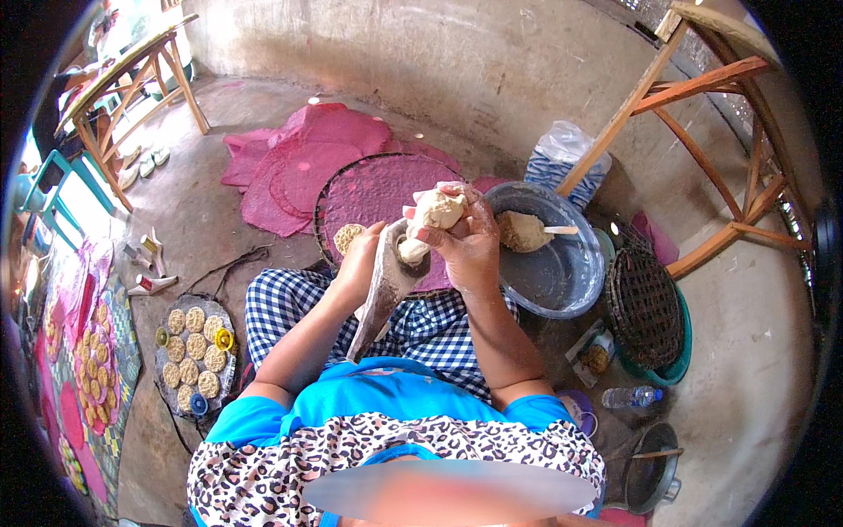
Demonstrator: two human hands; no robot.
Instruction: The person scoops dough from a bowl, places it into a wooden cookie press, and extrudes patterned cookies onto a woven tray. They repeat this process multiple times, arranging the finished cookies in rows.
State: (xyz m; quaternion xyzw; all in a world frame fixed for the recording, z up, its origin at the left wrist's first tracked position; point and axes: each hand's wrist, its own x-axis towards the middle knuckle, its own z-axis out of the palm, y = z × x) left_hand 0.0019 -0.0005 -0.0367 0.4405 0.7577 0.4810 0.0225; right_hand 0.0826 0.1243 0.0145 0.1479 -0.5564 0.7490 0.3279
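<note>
Leopard-print shirt (pixel 263 448) nearest. In left hand (pixel 358 263), apparently closed, fingers mostly hidden: wooden tool (pixel 385 290), presumably gripped for steadiness. In right hand (pixel 465 237), fingers curled round: dough lump (pixel 439 210), just by wooden tool, likely cupped to stay together. Tray (pixel 364 189) beneath.

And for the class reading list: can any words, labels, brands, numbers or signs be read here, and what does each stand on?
None can be read.
Bottle: any print is too small to read.
Plastic bag: a blue-and-white pattern shows; any lettering is too blurred to read.
Dough in the right hand and cone in the left hand: no writing visible.
Wall: no readable sign.
</note>
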